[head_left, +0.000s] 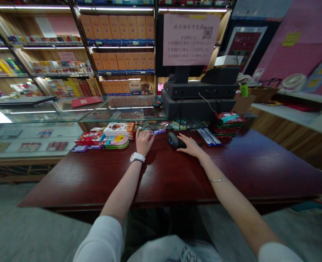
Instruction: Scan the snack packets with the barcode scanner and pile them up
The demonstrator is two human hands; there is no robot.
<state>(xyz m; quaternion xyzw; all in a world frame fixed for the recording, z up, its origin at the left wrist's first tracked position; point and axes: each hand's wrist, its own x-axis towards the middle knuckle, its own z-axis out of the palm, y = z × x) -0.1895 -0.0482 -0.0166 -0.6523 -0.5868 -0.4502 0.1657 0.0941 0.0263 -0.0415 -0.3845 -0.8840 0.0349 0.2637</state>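
Over the dark red desk, my left hand has its fingers bent at the left end of a small purple snack packet, which sticks out to the right of them. The fingertips are partly hidden. A black barcode scanner with a blue light lies to the right of it. Around the scanner's handle my right hand is closed, thumb towards me. Just beyond that hand lies a blue and white packet.
Boxed and bagged snacks are piled at the desk's left. Red packets form a stack at the right. A monitor with a pink notice stands behind on a glass counter. Lit shelves fill the back.
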